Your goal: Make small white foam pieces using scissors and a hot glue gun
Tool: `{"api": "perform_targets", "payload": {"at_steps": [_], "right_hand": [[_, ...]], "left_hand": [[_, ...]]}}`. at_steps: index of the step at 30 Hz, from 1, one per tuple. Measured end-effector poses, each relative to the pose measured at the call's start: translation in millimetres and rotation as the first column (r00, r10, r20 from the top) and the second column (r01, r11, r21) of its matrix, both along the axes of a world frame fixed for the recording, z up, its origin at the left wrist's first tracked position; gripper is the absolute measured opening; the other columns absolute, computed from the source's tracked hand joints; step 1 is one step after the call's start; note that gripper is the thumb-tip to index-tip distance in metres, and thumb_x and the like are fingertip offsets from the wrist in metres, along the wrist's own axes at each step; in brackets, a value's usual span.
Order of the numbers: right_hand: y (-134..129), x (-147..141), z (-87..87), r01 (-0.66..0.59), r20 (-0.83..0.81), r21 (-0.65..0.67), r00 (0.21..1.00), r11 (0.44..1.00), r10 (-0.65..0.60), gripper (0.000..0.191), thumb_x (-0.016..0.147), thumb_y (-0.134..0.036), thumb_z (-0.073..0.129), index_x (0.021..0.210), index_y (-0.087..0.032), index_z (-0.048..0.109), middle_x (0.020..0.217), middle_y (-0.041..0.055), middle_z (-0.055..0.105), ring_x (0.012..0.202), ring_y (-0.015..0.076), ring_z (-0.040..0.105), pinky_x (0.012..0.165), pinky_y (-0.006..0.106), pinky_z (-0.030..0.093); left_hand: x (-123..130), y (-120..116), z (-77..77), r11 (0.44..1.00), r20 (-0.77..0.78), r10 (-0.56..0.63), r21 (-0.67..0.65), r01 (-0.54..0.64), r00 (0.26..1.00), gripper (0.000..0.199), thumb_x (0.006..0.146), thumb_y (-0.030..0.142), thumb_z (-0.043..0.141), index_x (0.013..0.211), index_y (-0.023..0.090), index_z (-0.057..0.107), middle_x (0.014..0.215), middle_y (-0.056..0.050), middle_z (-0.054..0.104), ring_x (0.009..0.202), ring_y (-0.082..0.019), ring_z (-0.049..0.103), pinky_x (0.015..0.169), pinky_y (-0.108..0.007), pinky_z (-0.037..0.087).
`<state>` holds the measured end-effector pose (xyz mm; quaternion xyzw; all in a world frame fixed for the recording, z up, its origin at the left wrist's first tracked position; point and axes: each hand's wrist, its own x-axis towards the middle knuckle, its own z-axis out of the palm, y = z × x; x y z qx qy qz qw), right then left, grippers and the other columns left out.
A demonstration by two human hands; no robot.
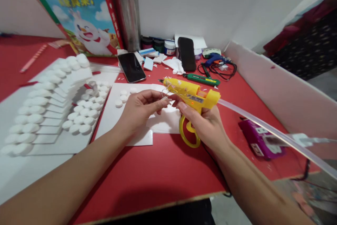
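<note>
Yellow glue gun (181, 88): gripped in the right hand (212, 121), its body above the fist, nozzle pointing left beyond the left fingertips; orange light lit. Clear glue stick (263, 128) extends from its rear to the right. Left hand (138, 108), just left of the grip and below the nozzle: thumb and forefinger pinched on a small whitish bit (168, 100), too small to identify. White sheets (140, 140) lie below on the red table (147, 179). Farther left, white discs (80, 119) in rows. Behind the gun, a green tool (201, 79).
</note>
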<state>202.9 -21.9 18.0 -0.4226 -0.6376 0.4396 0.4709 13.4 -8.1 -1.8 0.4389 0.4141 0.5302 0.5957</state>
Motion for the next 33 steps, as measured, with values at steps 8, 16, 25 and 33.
{"api": "perform_targets", "payload": {"at_steps": [8, 16, 25, 33], "right_hand": [[-0.3, -4.0, 0.9, 0.003, 0.034, 0.077, 0.999, 0.997, -0.006, 0.017, 0.095, -0.028, 0.067, 0.106, -0.022, 0.079, 0.098, 0.001, 0.079, 0.089, 0.0183, 0.072, 0.078, 0.029, 0.058], [-1.3, -1.9, 1.6, 0.088, 0.035, -0.014, 0.996, 0.996, -0.087, 0.021, 0.095, -0.036, 0.068, 0.105, -0.021, 0.08, 0.094, 0.0024, 0.078, 0.076, 0.0154, 0.066, 0.068, 0.028, 0.053], [-3.5, -3.1, 4.2, 0.081, -0.017, -0.068, 0.996, 0.994, -0.083, 0.022, 0.094, -0.039, 0.07, 0.105, -0.022, 0.08, 0.099, 0.0034, 0.079, 0.08, 0.0166, 0.067, 0.07, 0.028, 0.052], [-4.6, -6.6, 6.0, 0.095, 0.03, -0.034, 0.995, 0.995, -0.094, 0.019, 0.093, -0.036, 0.069, 0.099, -0.021, 0.079, 0.094, 0.0032, 0.078, 0.077, 0.0164, 0.068, 0.067, 0.028, 0.054]], "left_hand": [[0.8, -0.2, -5.0, 1.0, -0.019, 0.013, 0.015, -0.012, 1.0, 0.017, 0.079, 0.032, 0.088, 0.084, 0.017, 0.08, 0.077, -0.001, 0.072, 0.064, -0.008, 0.057, 0.063, -0.021, 0.045], [3.3, 0.9, -0.8, 0.996, 0.14, 0.014, -0.086, -0.002, 0.99, 0.017, 0.078, 0.028, 0.089, 0.082, 0.015, 0.078, 0.073, -0.002, 0.07, 0.06, -0.007, 0.054, 0.061, -0.019, 0.043], [0.9, 3.5, 3.0, 0.992, 0.184, -0.009, -0.119, 0.032, 0.983, 0.022, 0.075, 0.03, 0.089, 0.075, 0.015, 0.074, 0.069, 0.0, 0.065, 0.059, -0.007, 0.05, 0.059, -0.019, 0.04], [3.2, 2.0, 0.3, 0.996, 0.121, 0.007, -0.084, 0.003, 0.993, 0.017, 0.08, 0.028, 0.085, 0.077, 0.015, 0.074, 0.071, 0.0, 0.063, 0.061, -0.008, 0.05, 0.06, -0.021, 0.039]]}}
